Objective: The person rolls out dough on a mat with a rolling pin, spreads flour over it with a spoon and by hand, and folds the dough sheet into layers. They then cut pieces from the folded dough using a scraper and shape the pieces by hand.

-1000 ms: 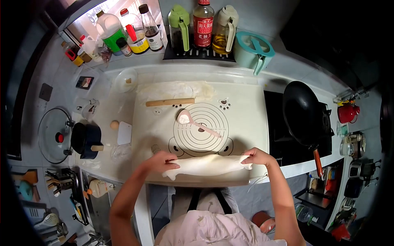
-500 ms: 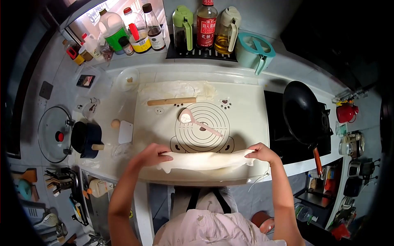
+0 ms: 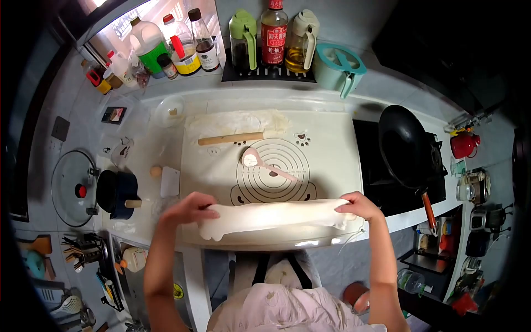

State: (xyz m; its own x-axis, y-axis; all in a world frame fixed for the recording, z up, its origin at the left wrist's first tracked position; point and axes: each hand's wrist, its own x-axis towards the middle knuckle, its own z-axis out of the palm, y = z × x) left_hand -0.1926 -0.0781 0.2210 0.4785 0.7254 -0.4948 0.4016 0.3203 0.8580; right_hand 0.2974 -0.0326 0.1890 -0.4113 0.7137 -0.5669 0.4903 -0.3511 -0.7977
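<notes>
A long pale sheet of dough (image 3: 271, 214) is stretched sideways near the front edge of the white kneading mat (image 3: 332, 160). My left hand (image 3: 193, 209) pinches its left end, and my right hand (image 3: 359, 207) grips the right end. Loose flaps of dough hang below both hands. Behind the dough, a pink spoon (image 3: 271, 166) with white powder in its bowl lies across the mat's printed rings. Farther back rests a wooden rolling pin (image 3: 231, 138), just in front of a crumpled clear plastic sheet (image 3: 221, 123).
To the left are a white scraper (image 3: 170, 181), an egg (image 3: 156, 171) and a dark pot (image 3: 117, 193). A black wok (image 3: 404, 146) sits on the stove at right. Bottles and an oil jug (image 3: 301, 47) line the back, beside a teal-lidded pitcher (image 3: 338, 69).
My hands have moved apart, the left one further left and the right slightly right. The dough between them is longer, and its left end hangs lower.
</notes>
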